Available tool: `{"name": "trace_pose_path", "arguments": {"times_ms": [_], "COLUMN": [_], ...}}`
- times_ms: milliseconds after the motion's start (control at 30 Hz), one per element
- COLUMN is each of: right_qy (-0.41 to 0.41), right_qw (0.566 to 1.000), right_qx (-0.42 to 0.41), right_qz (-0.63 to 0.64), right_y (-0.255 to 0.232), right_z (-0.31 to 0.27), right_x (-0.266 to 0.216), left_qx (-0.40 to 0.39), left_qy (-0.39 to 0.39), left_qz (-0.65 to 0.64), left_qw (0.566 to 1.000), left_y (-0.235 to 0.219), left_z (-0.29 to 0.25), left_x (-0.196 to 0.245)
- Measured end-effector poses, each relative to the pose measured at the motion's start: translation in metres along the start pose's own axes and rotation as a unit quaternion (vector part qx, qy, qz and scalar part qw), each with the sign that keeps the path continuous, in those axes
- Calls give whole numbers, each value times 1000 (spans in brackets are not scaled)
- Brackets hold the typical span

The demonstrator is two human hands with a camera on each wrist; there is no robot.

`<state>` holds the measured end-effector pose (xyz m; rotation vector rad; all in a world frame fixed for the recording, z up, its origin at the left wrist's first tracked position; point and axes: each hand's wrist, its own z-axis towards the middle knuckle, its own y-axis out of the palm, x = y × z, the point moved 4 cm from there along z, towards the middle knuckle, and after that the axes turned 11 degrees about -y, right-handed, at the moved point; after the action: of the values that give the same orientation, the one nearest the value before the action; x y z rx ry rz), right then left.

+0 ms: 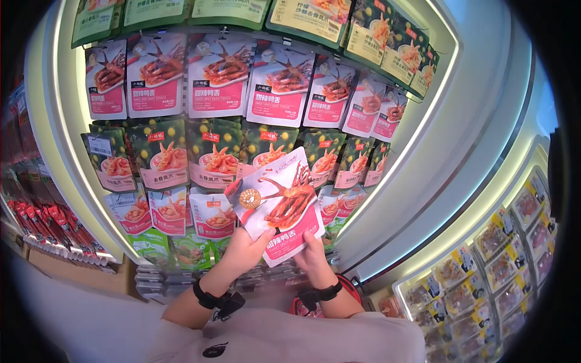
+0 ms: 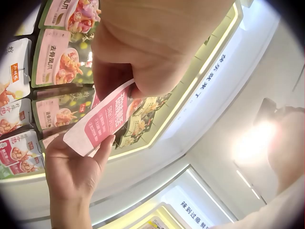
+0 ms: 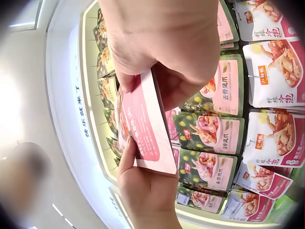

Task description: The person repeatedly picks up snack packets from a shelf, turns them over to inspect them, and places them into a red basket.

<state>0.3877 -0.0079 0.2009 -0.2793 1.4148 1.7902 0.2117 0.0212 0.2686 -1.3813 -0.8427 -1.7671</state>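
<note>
A pink and white snack pouch [image 1: 275, 209] with a picture of cooked duck tongue is held up, slightly tilted, in front of the shelves. My left hand [image 1: 245, 248] grips its lower left edge, thumb on the printed front. On the opposite side my right hand [image 1: 313, 254] pinches the lower right edge, its thumb also over the front. From the left wrist, the pouch [image 2: 107, 119] shows edge-on between the near left hand [image 2: 147, 47] and the right hand [image 2: 74, 169]. The right wrist view shows the fingers of both hands partly hidden behind the pouch [image 3: 147, 126].
Matching pink pouches [image 1: 218, 75] hang in a row above, with green pouches [image 1: 160, 154] below them. White and pink pouches [image 1: 212, 215] hang lower, over bright green packs [image 1: 190, 251]. A lit curved cabinet frame [image 1: 423, 115] borders the display; a second rack [image 1: 478, 272] stands right.
</note>
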Motion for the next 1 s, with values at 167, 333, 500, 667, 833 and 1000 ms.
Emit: {"name": "trace_pose_path", "arguments": {"times_ms": [167, 333, 500, 667, 833, 1000], "right_qy": [-76, -216, -318, -334, -319, -284], "right_qw": [997, 976, 948, 942, 946, 955], "right_qx": [11, 35, 19, 27, 43, 58], "right_qz": [-30, -14, -15, 14, 49, 57], "right_y": [19, 18, 26, 20, 6, 6], "right_z": [17, 83, 160, 210, 220, 220], "right_x": [-20, -87, -146, -159, -150, -141], "left_qx": [-69, -197, -236, -227, -193, -168], "left_qy": [-19, -81, -73, -61, -65, -89], "left_qz": [60, -22, 27, 72, 130, 121], "left_qw": [996, 977, 969, 969, 970, 974], "left_y": [-8, 6, 20, 34, 48, 70], "left_z": [8, 1, -1, -3, -4, -7], "left_x": [0, 3, -3, 2, -2, -12]}}
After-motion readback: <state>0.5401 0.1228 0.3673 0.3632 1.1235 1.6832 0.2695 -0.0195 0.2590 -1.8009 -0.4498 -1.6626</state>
